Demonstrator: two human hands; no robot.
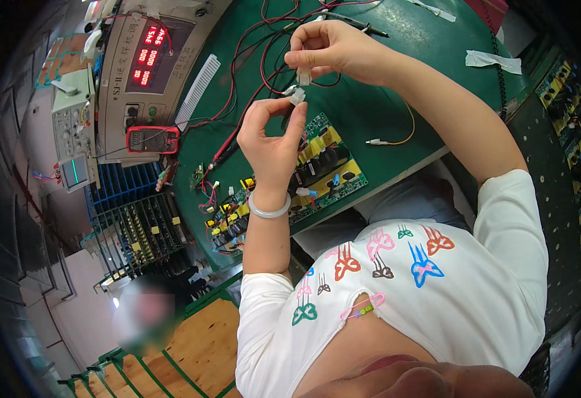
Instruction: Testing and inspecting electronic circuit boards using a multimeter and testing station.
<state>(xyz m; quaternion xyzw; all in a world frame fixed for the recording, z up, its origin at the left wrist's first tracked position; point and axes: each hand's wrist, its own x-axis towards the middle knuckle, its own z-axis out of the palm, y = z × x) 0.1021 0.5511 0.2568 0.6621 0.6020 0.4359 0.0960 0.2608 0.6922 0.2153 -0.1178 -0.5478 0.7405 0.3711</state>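
upper centre of frame: pinching white connector (297,97) in left hand (272,136), pale connector (304,75) in right hand (330,53), both grips nearly closed | apparently mating the pair | likely needing alignment, then straight push

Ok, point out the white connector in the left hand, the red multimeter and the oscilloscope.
White connector (297,97): head view, its body.
Red multimeter (152,140): head view, the middle of its front.
Oscilloscope (72,132): head view, its front panel.
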